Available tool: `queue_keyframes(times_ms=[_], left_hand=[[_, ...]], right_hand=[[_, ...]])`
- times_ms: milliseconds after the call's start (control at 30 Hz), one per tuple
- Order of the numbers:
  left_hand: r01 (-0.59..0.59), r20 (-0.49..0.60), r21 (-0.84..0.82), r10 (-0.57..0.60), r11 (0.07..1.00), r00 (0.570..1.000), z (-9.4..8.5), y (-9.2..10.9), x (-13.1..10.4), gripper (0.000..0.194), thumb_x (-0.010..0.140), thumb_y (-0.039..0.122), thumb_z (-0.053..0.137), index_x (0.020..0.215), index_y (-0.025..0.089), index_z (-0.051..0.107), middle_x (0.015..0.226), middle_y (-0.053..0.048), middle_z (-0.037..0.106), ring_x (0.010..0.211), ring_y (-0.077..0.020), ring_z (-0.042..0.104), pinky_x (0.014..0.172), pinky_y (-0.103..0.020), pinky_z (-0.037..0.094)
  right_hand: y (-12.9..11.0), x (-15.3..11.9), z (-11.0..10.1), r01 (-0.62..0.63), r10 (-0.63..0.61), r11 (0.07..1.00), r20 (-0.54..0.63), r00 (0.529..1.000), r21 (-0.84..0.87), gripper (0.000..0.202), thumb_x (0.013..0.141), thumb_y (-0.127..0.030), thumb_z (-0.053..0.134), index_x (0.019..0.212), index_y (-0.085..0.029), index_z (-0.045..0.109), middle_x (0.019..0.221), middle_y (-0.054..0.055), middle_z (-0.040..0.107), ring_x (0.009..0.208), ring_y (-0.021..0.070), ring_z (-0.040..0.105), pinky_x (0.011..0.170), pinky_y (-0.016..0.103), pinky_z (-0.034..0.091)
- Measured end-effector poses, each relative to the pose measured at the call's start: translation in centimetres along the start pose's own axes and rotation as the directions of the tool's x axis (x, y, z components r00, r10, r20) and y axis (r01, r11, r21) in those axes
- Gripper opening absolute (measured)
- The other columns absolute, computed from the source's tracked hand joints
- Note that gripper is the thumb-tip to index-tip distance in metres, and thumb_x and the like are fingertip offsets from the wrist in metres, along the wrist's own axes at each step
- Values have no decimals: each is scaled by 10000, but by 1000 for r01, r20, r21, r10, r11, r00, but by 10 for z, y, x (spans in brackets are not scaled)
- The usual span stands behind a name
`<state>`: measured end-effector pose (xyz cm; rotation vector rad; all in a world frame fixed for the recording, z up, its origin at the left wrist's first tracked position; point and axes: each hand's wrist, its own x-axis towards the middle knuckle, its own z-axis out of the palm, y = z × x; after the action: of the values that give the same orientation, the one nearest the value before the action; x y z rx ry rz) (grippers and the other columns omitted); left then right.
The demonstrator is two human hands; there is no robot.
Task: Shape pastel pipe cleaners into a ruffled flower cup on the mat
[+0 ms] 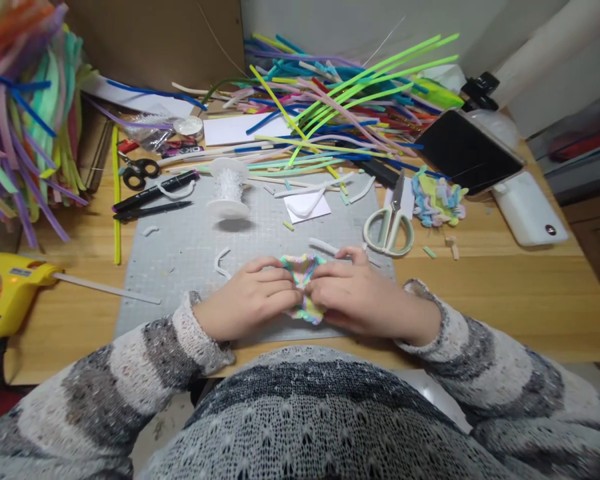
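A small pastel piece of bent fuzzy stems (309, 267) is held between both hands over the near edge of the grey cutting mat (180, 267). My left hand (257, 293) grips its left side, fingers pressed together. On its right side, my right hand (360, 293) pinches it, with one finger raised. The fingers hide the middle of the piece. Short white stem pieces (222, 264) lie about the mat. Right of it, a similar pastel bundle (437, 197) sits beside the pale-handled scissors (390, 230).
A yellow glue gun (17, 287) lies at the left. Black scissors (137, 172), a marker (155, 191) and a clear spool (229, 190) stand farther back. Colourful stems (330, 100) cover the back. A dark phone (467, 150) and white device (530, 210) lie at the right.
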<state>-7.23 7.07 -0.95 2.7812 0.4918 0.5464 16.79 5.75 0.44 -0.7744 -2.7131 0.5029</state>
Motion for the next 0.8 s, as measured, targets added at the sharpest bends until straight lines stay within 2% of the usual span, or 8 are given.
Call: queue_keyframes(times_ms=[133,233,400,567,633,700,800], left_hand=[[-16,-16,12,16,1000,1000,0,2,1,134,951,185,459,954,191,592,908,4,715,971,-151,618,974,-329,365],[-1,-15,10,1,1000,1000,0,3,0,137,952,186,452,949,204,587,906,12,713,966,-146,618,968,-338,371],[60,6,-34,-60,998,998,0,4,4,120,930,173,470,983,202,574,867,13,698,916,-148,620,953,-341,373],[180,40,-88,-177,980,983,1,3,11,123,926,272,484,957,185,566,856,-15,681,868,-158,628,967,-362,382],[185,31,-94,-183,978,983,1,3,12,109,921,265,487,932,187,562,837,-8,673,858,-156,623,960,-358,383],[166,26,-89,-165,982,986,1,2,9,75,906,218,503,950,193,558,877,1,676,918,-157,614,986,-367,352],[82,35,-43,-80,996,996,-1,-2,5,129,914,159,488,1002,215,563,954,16,684,1019,-155,589,1035,-394,288]], right_hand=[[-18,-3,9,-18,9,997,-111,994,-81,139,943,-156,454,856,-212,548,825,-53,695,939,129,581,932,381,206],[-23,-5,13,-65,53,995,-154,987,-76,137,930,-140,465,853,-203,560,819,-42,694,912,133,589,902,374,220],[-20,-2,13,-145,145,989,-144,979,16,111,885,-160,494,800,-196,556,794,-11,680,840,144,583,880,361,240],[-15,4,11,-235,246,966,-99,964,109,34,858,-195,517,830,-193,534,789,-1,638,776,152,556,870,352,257],[-11,5,9,-212,223,969,-82,971,131,40,857,-188,517,820,-193,531,785,-1,635,783,152,559,874,354,256],[-3,4,5,-118,127,983,-53,991,138,72,861,-158,512,811,-201,540,812,-10,651,835,147,576,912,369,235],[7,2,-2,-6,6,994,2,1000,108,117,883,-146,504,829,-223,573,936,-14,681,964,142,582,968,400,185]])
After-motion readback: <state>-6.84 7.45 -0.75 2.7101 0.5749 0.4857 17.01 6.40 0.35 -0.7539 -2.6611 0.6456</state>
